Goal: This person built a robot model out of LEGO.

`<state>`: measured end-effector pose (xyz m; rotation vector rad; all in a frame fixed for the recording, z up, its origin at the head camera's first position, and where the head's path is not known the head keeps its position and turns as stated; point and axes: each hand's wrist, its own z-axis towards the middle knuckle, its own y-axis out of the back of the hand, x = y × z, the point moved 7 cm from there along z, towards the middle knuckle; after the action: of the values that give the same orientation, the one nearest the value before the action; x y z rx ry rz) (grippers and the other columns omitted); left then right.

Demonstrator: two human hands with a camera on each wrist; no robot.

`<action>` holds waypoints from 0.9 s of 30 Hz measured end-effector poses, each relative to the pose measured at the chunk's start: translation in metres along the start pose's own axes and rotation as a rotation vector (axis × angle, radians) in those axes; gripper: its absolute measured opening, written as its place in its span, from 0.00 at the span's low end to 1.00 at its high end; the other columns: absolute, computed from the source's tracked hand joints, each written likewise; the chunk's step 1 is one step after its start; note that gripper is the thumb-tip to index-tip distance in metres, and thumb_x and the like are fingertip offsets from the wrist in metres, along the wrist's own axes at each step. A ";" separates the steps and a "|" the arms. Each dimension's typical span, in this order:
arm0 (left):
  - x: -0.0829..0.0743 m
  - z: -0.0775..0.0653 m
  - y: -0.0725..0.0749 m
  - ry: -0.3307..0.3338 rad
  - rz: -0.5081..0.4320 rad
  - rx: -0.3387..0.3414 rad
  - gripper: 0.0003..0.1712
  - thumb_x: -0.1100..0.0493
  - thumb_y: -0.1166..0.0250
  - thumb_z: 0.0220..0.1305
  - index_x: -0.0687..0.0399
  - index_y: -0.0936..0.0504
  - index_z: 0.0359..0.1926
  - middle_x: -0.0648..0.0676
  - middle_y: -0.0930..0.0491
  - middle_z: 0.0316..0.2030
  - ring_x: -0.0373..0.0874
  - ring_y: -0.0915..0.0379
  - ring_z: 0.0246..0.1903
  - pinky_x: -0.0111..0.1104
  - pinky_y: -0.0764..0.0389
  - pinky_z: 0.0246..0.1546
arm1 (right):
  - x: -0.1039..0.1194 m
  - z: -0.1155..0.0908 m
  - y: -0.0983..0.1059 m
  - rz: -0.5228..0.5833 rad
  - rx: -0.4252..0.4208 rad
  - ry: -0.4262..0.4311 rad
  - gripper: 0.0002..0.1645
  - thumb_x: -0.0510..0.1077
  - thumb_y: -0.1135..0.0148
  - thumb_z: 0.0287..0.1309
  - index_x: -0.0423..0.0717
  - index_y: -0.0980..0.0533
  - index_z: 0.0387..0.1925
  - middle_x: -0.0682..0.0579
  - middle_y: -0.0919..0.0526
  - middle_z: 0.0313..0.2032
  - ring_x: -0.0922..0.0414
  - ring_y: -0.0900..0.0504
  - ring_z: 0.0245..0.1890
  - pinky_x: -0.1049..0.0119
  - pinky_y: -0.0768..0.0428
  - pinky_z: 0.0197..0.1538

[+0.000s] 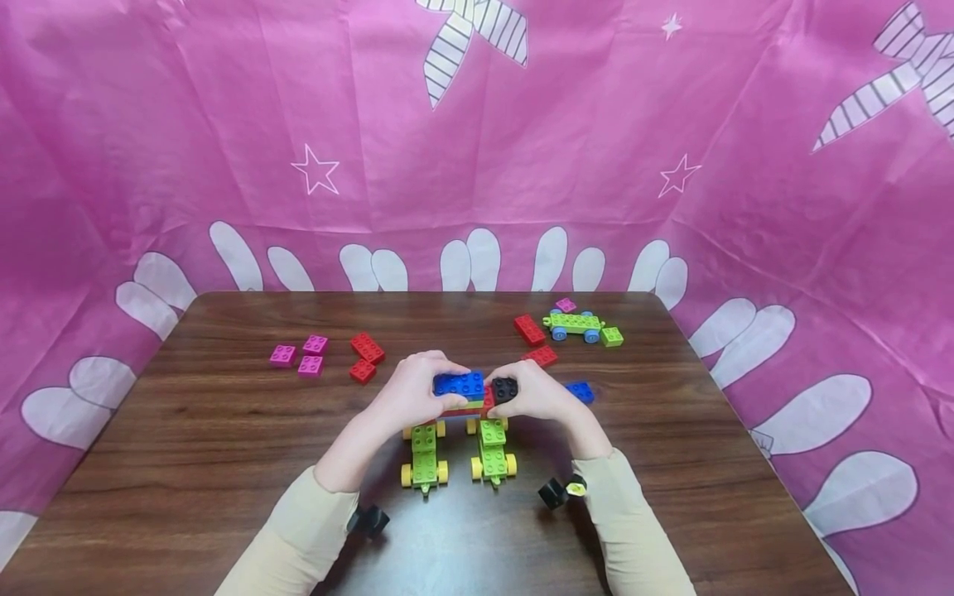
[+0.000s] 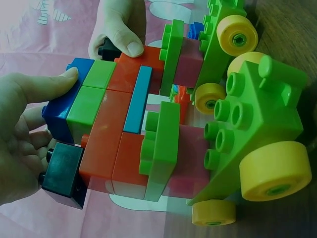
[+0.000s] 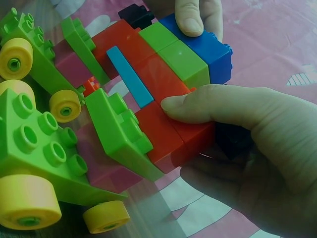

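Note:
A built figure of stacked toy bricks stands on two green wheeled bases (image 1: 423, 468) with yellow wheels. My left hand (image 1: 421, 391) holds its top, thumb on the long blue brick (image 2: 69, 99) and fingers behind. Beside those fingers a black brick (image 2: 63, 173) juts out. My right hand (image 1: 532, 391) grips the other side, its thumb pressing a red brick (image 3: 163, 131) and its fingers wrapped behind. Another black brick (image 1: 504, 389) shows at the right hand. Between the hands are green bricks (image 3: 184, 62), and a thin light-blue piece (image 2: 137, 99) lies under the red ones.
Loose pink bricks (image 1: 311, 365) and red bricks (image 1: 367, 348) lie at the back left. At the back right are more red bricks (image 1: 530, 329), a green car base (image 1: 572, 324) with blue wheels and a green brick (image 1: 612, 336). A blue brick (image 1: 580, 391) lies beyond the right wrist.

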<state>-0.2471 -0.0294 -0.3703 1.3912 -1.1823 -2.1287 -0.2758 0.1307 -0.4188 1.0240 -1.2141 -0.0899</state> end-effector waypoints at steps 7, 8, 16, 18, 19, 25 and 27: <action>0.001 0.000 0.000 0.017 -0.023 0.006 0.22 0.54 0.24 0.52 0.50 0.14 0.50 0.47 0.19 0.35 0.41 0.26 0.37 0.35 0.23 0.39 | 0.000 0.000 -0.001 0.001 -0.002 0.000 0.23 0.44 0.25 0.46 0.43 0.18 0.46 0.51 0.13 0.38 0.58 0.19 0.35 0.67 0.17 0.39; 0.001 0.000 0.000 0.016 -0.023 0.004 0.22 0.54 0.24 0.52 0.50 0.14 0.50 0.47 0.19 0.35 0.41 0.26 0.37 0.35 0.24 0.39 | -0.001 0.000 -0.001 0.003 -0.001 -0.001 0.23 0.44 0.25 0.46 0.43 0.18 0.46 0.51 0.13 0.38 0.58 0.19 0.35 0.67 0.17 0.39; 0.002 -0.002 0.000 0.005 -0.010 -0.008 0.22 0.55 0.24 0.51 0.49 0.13 0.50 0.47 0.19 0.35 0.42 0.27 0.38 0.36 0.24 0.39 | 0.000 0.000 -0.001 0.011 -0.007 -0.005 0.22 0.44 0.24 0.46 0.44 0.18 0.46 0.51 0.13 0.39 0.57 0.18 0.36 0.67 0.17 0.40; 0.002 -0.002 0.000 0.005 -0.013 -0.008 0.22 0.55 0.24 0.51 0.49 0.13 0.50 0.47 0.19 0.35 0.41 0.27 0.38 0.36 0.24 0.39 | 0.000 0.000 -0.001 0.016 -0.007 -0.007 0.22 0.44 0.24 0.46 0.44 0.18 0.46 0.51 0.13 0.39 0.57 0.19 0.36 0.67 0.17 0.40; 0.002 -0.001 0.000 0.004 -0.014 -0.008 0.22 0.55 0.24 0.51 0.50 0.13 0.50 0.47 0.19 0.35 0.41 0.27 0.38 0.36 0.24 0.39 | 0.000 0.000 -0.001 0.017 -0.006 -0.009 0.22 0.44 0.24 0.46 0.44 0.18 0.46 0.51 0.13 0.39 0.57 0.19 0.36 0.67 0.17 0.40; 0.001 -0.001 0.000 -0.006 0.000 0.005 0.22 0.55 0.24 0.52 0.50 0.14 0.50 0.48 0.19 0.37 0.42 0.26 0.39 0.37 0.23 0.40 | 0.001 0.000 -0.001 0.012 -0.001 -0.001 0.22 0.44 0.25 0.46 0.44 0.18 0.46 0.51 0.12 0.38 0.58 0.18 0.35 0.67 0.17 0.39; 0.001 -0.001 0.000 -0.006 0.014 0.010 0.22 0.54 0.24 0.52 0.50 0.14 0.50 0.48 0.18 0.38 0.43 0.25 0.39 0.37 0.23 0.41 | 0.001 0.000 0.000 0.007 0.000 0.002 0.22 0.44 0.25 0.46 0.43 0.18 0.45 0.51 0.12 0.38 0.59 0.18 0.35 0.67 0.17 0.39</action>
<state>-0.2467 -0.0302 -0.3708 1.3777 -1.2035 -2.1217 -0.2754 0.1297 -0.4184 1.0201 -1.2158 -0.0834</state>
